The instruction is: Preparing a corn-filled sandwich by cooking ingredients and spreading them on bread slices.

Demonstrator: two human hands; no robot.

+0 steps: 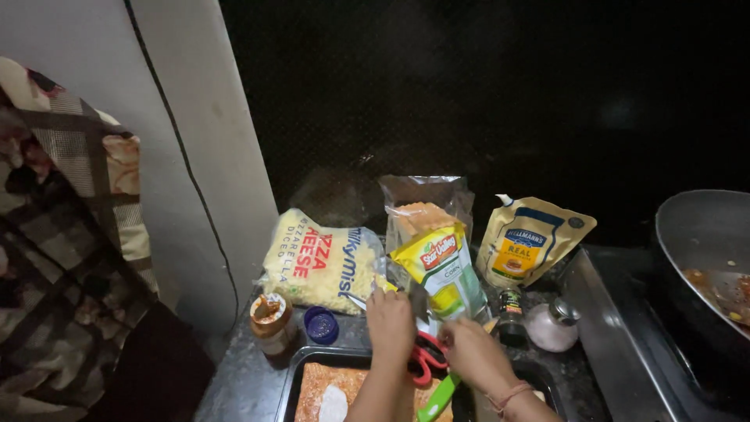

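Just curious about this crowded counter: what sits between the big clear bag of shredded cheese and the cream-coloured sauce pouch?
In the head view, a yellow-and-green corn packet stands between the cheese bag and the sauce pouch, with a clear bread bag behind it.

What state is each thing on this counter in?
Cheese bag: lying on its side.
Yellow packet: upright, at the left hand.
Sauce pouch: leaning, capped.
Jar: lid off.
Blue lid: beside jar.
Right hand: over red scissors.
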